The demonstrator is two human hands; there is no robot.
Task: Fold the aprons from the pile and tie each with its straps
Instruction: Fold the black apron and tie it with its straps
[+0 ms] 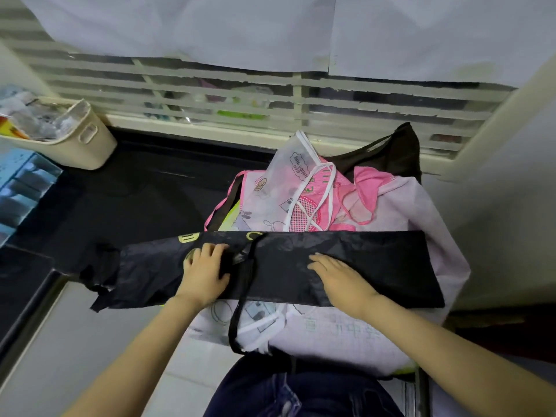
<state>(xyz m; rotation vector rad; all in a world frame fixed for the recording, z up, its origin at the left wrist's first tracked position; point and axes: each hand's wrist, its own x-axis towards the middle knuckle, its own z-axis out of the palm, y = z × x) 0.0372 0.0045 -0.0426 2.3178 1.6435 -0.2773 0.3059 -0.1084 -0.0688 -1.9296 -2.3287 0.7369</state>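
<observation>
A black apron [376,260], folded into a long flat band with yellow print at its left part, lies across the top of the apron pile [400,206]. My left hand [207,269] presses flat on the band's left part, fingers spread. Further right, my right hand [340,278] lies flat on the band, palm down. A thin black strap [240,314] crosses the band between my hands and hangs in a loop over the front. The pile beneath holds pink, white and pale lilac aprons, with a dark one at the back.
A cream basket [87,145] full of clear wrappers stands at the back left on the black counter [144,200]. A blue box [21,185] sits at the left edge. A window with striped film [240,94] runs behind. A white wall [511,191] closes the right.
</observation>
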